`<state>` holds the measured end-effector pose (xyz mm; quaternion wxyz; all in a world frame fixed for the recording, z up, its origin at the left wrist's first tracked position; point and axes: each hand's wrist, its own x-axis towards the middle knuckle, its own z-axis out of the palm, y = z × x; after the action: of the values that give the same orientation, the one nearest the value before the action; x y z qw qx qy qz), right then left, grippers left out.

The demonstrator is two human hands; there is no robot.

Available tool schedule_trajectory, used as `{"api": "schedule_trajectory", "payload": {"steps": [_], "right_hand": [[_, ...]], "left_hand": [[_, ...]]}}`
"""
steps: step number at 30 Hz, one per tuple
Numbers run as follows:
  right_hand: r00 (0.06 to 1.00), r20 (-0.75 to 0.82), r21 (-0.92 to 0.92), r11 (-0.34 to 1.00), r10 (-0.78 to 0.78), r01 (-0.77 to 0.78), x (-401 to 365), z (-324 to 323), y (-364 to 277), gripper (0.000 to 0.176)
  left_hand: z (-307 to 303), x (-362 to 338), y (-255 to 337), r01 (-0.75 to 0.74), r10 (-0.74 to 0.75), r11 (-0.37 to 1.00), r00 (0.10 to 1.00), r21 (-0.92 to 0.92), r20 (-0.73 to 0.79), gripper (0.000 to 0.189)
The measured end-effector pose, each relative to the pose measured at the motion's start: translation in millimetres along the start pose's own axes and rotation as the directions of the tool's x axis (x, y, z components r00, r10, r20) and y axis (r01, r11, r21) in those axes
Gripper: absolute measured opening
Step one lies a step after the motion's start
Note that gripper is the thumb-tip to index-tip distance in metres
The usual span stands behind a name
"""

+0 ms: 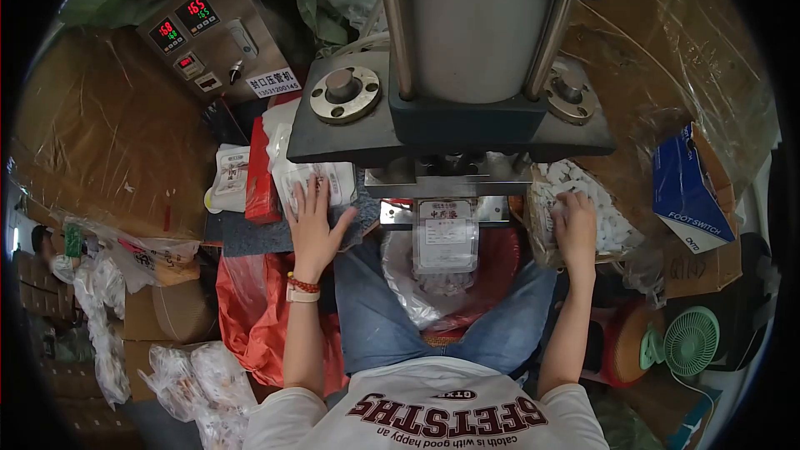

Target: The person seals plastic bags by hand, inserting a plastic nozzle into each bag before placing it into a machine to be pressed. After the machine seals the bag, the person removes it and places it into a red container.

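Red basin (506, 257) between the knees holds clear plastic (402, 275); the tray (618, 255) at right, white pieces (612, 229). One labelled packet (446, 237) juts from the press (473, 127). My left hand (315, 232) lies splayed over white packets (340, 179), grasping none; my right hand (575, 233) curls among the pieces, its hold unclear.

From here I see a white T-shirt (433, 408), maroon-lettered; beyond it, blue jeans (372, 317) and, leftward, red wrist beads (305, 284), a pale band (302, 296).
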<state>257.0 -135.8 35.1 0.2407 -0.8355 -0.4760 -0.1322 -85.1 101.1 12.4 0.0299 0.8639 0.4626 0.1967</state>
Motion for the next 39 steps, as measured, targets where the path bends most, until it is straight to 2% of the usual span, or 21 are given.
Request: {"api": "schedule_trajectory", "payload": {"steps": [2,4,6,8,9,10,12,13,14,15,17,20,22,25,27,31,33,34,36,37,39], "right_hand": [[0.997,-0.054,0.186,0.981,0.055,-0.044,0,-7,-10,0.02],[0.987,-0.092,0.368,0.925,0.135,-0.092,-4,-19,-32,0.017],[0.968,0.07,0.904,0.395,0.24,-0.163,-11,-36,-70,0.017],[0.972,0.211,0.977,-0.042,0.108,-0.207,-23,-48,-102,0.023],[0.987,0.163,0.982,-0.1,0.016,-0.16,-30,-47,-113,0.029],[0.988,0.142,0.987,-0.068,-0.063,-0.146,-36,-43,-121,0.029],[0.972,0.122,0.992,0.054,-0.203,-0.113,-42,-28,-133,0.026],[0.956,0.126,0.986,0.142,-0.264,-0.091,-41,-24,-137,0.025],[0.937,0.137,0.922,0.387,-0.322,-0.002,-39,-29,-139,0.027],[0.938,0.132,0.922,0.387,-0.321,0.003,-40,-30,-136,0.027],[0.821,-0.095,0.675,0.57,-0.562,0.468,-38,-34,-124,0.032],[0.728,-0.087,0.511,0.597,-0.68,0.619,-35,-62,-119,0.032],[0.774,-0.097,0.521,0.63,-0.626,0.575,-34,-65,-110,0.032],[0.817,-0.09,0.445,0.711,-0.57,0.545,-31,-70,-107,0.031],[0.826,-0.071,0.353,0.761,-0.559,0.545,-32,-70,-108,0.032],[0.788,-0.098,0.671,0.544,-0.608,0.504,-26,-58,-111,0.035],[0.803,-0.116,0.78,0.447,-0.584,0.438,-22,-55,-114,0.038],[0.845,-0.046,0.694,0.592,-0.532,0.41,-17,-56,-117,0.041],[0.925,-0.002,0.579,0.754,-0.38,0.311,-12,-53,-116,0.046],[0.956,-0.023,0.572,0.781,-0.292,0.252,-9,-49,-108,0.048],[0.999,0.033,0.419,0.908,-0.031,0.014,-5,-52,-83,0.044]], "left_hand": [[-5,-25,-12,-0.18,0.181,0.984,0.976,-0.015,0.122,0.068],[-12,-45,-7,-0.304,0.309,0.95,0.947,-0.072,0.082,0.058],[-6,-64,-12,-0.286,0.284,0.944,0.958,-0.164,-0.031,0.05],[-23,-64,20,-0.266,0.241,0.936,0.961,-0.23,-0.133,0.043],[-30,-65,32,-0.17,0.15,0.899,0.985,-0.403,-0.08,0.039],[-35,-66,45,-0.066,0.072,0.827,0.997,-0.558,-0.011,0.036],[-40,-68,68,-0.087,0.068,0.779,0.996,-0.621,-0.054,0.033],[-44,-67,79,-0.213,0.168,0.76,0.977,-0.613,-0.131,0.033],[-49,-67,88,-0.336,0.264,0.73,0.942,-0.596,-0.208,0.032],[-55,-68,98,-0.359,0.295,0.768,0.933,-0.53,-0.206,0.032],[-67,-68,107,-0.395,0.345,0.781,0.919,-0.484,-0.192,0.031],[-66,-70,114,-0.379,0.402,0.744,0.912,-0.55,-0.086,0.032],[-55,-70,116,-0.315,0.411,0.695,0.912,-0.646,-0.003,0.032],[-39,-65,121,-0.309,0.324,0.662,0.94,-0.683,-0.111,0.034],[-43,-63,126,-0.417,0.371,0.731,0.907,-0.54,-0.199,0.032],[-48,-61,122,-0.441,0.444,0.676,0.883,-0.59,-0.151,0.029],[-37,-66,115,-0.203,0.414,0.517,0.91,-0.832,0.035,0.02],[-28,-65,113,-0.199,0.411,0.515,0.911,-0.834,0.037,0.02],[-7,-61,113,0.313,0.199,0.704,0.774,-0.637,0.601,0.014],[1,-56,117,0.314,0.198,0.7,0.778,-0.642,0.597,0.014],[15,-48,124,0.592,0.108,-0.045,0.804,-0.805,0.585,0.019]]}}
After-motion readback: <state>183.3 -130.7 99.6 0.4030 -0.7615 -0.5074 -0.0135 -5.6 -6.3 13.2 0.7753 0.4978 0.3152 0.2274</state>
